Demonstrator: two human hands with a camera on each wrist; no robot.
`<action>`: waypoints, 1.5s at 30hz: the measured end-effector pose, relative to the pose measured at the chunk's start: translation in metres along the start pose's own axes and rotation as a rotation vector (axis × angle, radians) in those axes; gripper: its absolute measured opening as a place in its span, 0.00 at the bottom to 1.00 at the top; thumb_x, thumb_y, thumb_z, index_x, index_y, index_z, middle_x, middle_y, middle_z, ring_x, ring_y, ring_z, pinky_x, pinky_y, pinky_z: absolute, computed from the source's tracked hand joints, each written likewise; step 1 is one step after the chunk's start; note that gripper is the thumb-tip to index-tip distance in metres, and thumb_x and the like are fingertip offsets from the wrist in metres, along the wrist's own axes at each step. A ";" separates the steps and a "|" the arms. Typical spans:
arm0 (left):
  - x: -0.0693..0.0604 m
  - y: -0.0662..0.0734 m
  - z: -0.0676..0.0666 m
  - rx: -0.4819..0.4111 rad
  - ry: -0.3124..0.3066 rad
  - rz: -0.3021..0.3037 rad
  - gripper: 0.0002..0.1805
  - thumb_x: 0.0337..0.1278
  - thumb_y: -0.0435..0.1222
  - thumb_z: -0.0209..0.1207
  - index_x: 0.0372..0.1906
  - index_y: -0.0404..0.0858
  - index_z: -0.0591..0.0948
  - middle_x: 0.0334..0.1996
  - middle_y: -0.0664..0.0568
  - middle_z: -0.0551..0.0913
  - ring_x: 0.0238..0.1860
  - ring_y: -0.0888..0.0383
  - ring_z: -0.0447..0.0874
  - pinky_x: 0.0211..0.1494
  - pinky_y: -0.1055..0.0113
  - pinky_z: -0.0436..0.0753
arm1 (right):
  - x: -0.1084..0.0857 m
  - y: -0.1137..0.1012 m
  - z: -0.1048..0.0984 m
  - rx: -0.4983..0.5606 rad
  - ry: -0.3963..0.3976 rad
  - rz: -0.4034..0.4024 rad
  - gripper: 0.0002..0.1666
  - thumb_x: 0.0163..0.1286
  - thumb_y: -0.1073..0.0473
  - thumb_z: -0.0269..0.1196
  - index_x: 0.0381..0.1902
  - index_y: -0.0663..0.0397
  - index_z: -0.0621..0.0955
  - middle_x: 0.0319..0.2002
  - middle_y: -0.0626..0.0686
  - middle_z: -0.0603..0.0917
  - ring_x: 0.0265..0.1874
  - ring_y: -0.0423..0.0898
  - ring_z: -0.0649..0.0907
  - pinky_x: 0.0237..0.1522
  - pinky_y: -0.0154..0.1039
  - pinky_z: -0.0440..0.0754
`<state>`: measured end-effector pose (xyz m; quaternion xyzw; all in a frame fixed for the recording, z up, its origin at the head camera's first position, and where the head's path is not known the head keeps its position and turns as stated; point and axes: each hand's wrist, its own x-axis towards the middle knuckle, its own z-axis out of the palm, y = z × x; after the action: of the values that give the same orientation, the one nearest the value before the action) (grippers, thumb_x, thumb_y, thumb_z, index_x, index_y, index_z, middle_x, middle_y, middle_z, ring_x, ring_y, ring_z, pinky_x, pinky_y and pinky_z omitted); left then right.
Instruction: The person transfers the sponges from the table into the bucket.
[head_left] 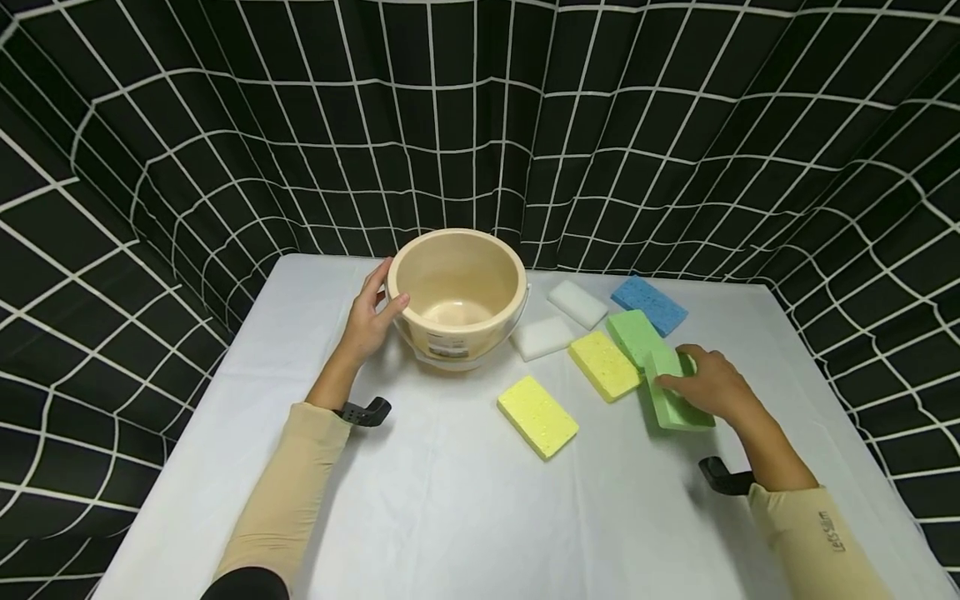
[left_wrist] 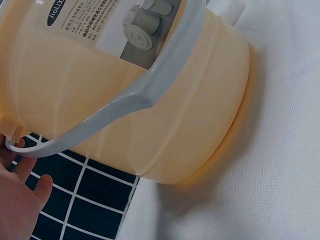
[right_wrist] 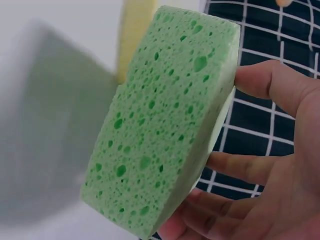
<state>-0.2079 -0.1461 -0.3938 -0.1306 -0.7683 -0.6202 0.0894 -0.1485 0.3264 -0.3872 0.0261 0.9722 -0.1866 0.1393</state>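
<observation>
Beige sleeve (head_left: 285, 483) on the left arm and beige sleeve with dark lettering (head_left: 813, 542) on the right reach in from the bottom edge, each ending at a black wrist strap, over a table (head_left: 450, 517) covered in white cloth. Left hand (head_left: 369, 321) holds the cream bucket (head_left: 483, 340) at its near-left rim, thumb lapped over the edge and fingers along the outside. That bucket stands upright toward the back of the table, its printed label (head_left: 447, 344) facing the person and its pale handle (left_wrist: 167, 70) hanging down across the front. Right hand (head_left: 708, 383) grips a green sponge (head_left: 671, 412) between thumb and fingers, the block tilted at the right of the table; its porous face shows in the right wrist view. Partly behind it, a second green sponge (head_left: 633, 333) lies flat, with a yellow sponge (head_left: 604, 367) just beside that one on its left. Another yellow sponge (head_left: 537, 417) lies nearer the person, apart from the rest. Two white sponges (head_left: 577, 305) lie between the bucket and the green ones, the nearer of them just beside the bucket, and a blue sponge (head_left: 649, 306) lies at the back right. Black curtain (head_left: 480, 117) with a white grid hangs around the table.
</observation>
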 end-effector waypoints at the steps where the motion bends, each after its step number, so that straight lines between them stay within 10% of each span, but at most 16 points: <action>1: 0.000 0.000 0.000 -0.003 0.001 0.003 0.36 0.63 0.29 0.54 0.73 0.25 0.55 0.74 0.33 0.55 0.75 0.41 0.53 0.74 0.45 0.59 | 0.001 -0.002 -0.003 0.003 0.000 -0.008 0.51 0.66 0.39 0.60 0.69 0.74 0.59 0.62 0.85 0.60 0.59 0.79 0.64 0.51 0.72 0.72; 24: 0.003 0.002 0.004 0.003 0.003 -0.016 0.36 0.63 0.31 0.53 0.73 0.26 0.55 0.75 0.34 0.55 0.76 0.43 0.52 0.75 0.45 0.59 | 0.047 -0.080 -0.088 -0.018 0.045 -0.194 0.44 0.66 0.46 0.62 0.72 0.61 0.62 0.66 0.75 0.63 0.60 0.69 0.67 0.54 0.67 0.71; 45: 0.001 0.001 0.004 0.019 0.026 0.000 0.36 0.62 0.31 0.53 0.73 0.26 0.56 0.74 0.32 0.56 0.75 0.42 0.53 0.74 0.45 0.60 | 0.098 -0.186 -0.095 -0.146 -0.033 -0.353 0.42 0.63 0.47 0.63 0.72 0.53 0.65 0.66 0.67 0.69 0.57 0.60 0.72 0.54 0.57 0.76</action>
<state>-0.2084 -0.1421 -0.3933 -0.1218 -0.7728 -0.6147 0.1004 -0.2869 0.1886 -0.2639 -0.1582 0.9701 -0.1377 0.1220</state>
